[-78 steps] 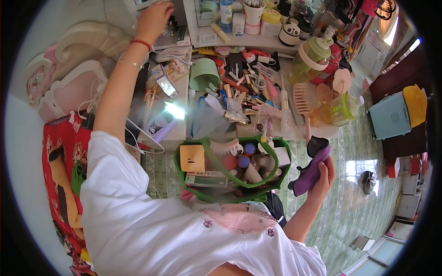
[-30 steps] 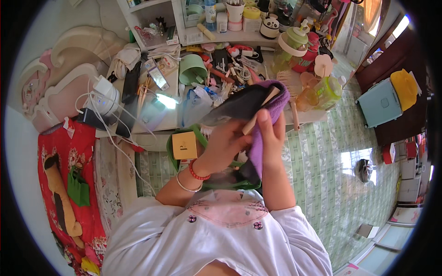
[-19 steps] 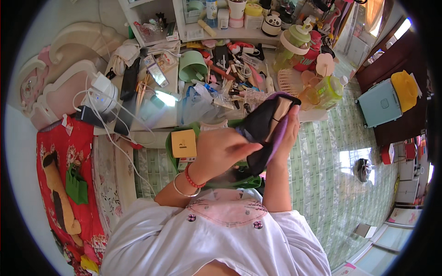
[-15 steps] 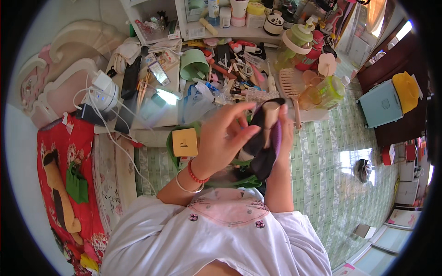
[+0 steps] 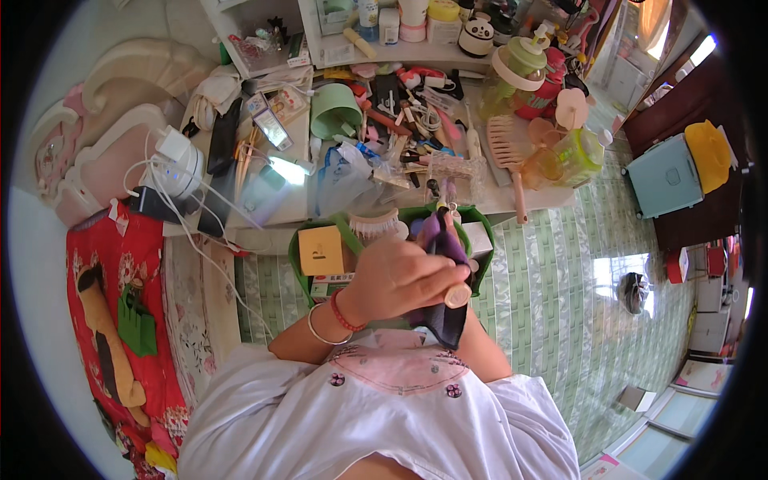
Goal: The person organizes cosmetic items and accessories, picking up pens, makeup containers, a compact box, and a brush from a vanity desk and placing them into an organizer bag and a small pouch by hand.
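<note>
My left hand [image 5: 396,276], with a red bead bracelet and a pale bangle at the wrist, is closed over a dark purple-black cloth [image 5: 442,324]. A small cylinder with a round beige-gold end [image 5: 458,296] pokes out of the cloth beside my left fingers; its exact kind is unclear. My right hand [image 5: 458,238] is mostly hidden behind the cloth and my left hand, and appears to grip the far part of the bundle. Below both hands stands an open green bag [image 5: 482,276] holding a yellow box [image 5: 322,250], a pale comb-like piece [image 5: 374,226] and other boxes.
Ahead, the white desk [image 5: 272,210] is crowded with cosmetics, a green cup [image 5: 336,110], a plastic bag [image 5: 344,180], a pink wide-toothed comb [image 5: 506,152] and bottles. White cables [image 5: 188,220] hang at its left edge. A light-blue suitcase [image 5: 664,180] stands on the tiled floor at right.
The cloth bundle has turned and come lower, toward my body. My left hand has gone from spread fingers to closed over it, and my right hand has slipped mostly out of sight.
</note>
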`<state>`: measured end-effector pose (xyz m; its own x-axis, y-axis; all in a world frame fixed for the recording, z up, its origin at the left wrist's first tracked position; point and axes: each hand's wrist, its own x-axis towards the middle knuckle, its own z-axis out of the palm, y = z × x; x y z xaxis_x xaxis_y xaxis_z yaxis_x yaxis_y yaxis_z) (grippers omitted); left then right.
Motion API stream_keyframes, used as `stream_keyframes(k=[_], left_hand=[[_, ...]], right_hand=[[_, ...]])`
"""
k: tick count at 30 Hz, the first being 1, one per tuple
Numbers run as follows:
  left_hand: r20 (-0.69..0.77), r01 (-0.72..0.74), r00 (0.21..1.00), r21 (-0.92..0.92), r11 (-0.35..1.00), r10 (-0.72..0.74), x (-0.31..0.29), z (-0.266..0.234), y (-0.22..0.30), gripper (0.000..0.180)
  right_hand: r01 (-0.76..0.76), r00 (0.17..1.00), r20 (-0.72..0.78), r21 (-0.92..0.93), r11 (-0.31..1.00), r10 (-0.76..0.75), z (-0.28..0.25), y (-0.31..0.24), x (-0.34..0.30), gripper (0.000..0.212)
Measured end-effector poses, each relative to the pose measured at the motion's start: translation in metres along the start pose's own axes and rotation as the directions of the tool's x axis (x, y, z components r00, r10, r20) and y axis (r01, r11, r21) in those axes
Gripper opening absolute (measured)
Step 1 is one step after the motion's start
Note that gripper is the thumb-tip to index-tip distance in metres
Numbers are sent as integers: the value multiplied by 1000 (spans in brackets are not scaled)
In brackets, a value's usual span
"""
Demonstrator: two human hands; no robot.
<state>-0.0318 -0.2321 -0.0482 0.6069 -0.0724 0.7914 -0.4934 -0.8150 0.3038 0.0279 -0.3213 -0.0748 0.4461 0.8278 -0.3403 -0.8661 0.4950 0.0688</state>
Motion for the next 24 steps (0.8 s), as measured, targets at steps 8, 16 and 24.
stream_keyframes(k=[8,16,24], left_hand=[[-113,308,945,-2,951,-306,0,-18,18,31],[-58,599,732,-417,683,-678,-12,-53,-10,33],[517,498,760,-74,864,-394,-60,4,19,16]], right_hand=[[407,792,303,-909,89,-530,2,-1,-23,22],[647,284,470,-737,-195,-836,18,-61,-50,22],[644,305,299,-764,-35,-904,-2,-79,-60,26]])
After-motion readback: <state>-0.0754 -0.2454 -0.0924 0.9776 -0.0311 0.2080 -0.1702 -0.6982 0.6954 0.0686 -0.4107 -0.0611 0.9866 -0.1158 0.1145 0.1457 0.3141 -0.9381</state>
